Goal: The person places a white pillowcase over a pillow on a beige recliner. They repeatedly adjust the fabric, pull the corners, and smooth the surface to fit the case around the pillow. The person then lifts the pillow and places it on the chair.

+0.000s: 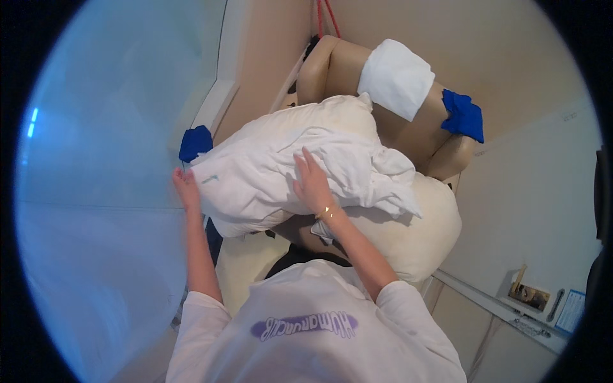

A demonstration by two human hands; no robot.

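Note:
A pillow (330, 112) lies tilted before me, its near part covered by a white pillowcase (258, 177). The rest of the case is bunched in folds toward the right, leaving the pillow's cream far side bare. My right hand (312, 182) lies flat on the cloth with its fingers a little apart. At the pillowcase's left end, my left hand (186, 184) has its fingers bent beside the corner. Whether they grip the fabric is not clear. A second, bare cream pillow (416, 234) sits underneath at the right.
Behind the pillows stands a tan armchair (397, 129) with a white cloth (397, 79) over its back and a blue cloth (463, 116) on one arm. Another blue cloth (196, 143) is near the window (119, 119). A ledge (503, 297) at right holds small items.

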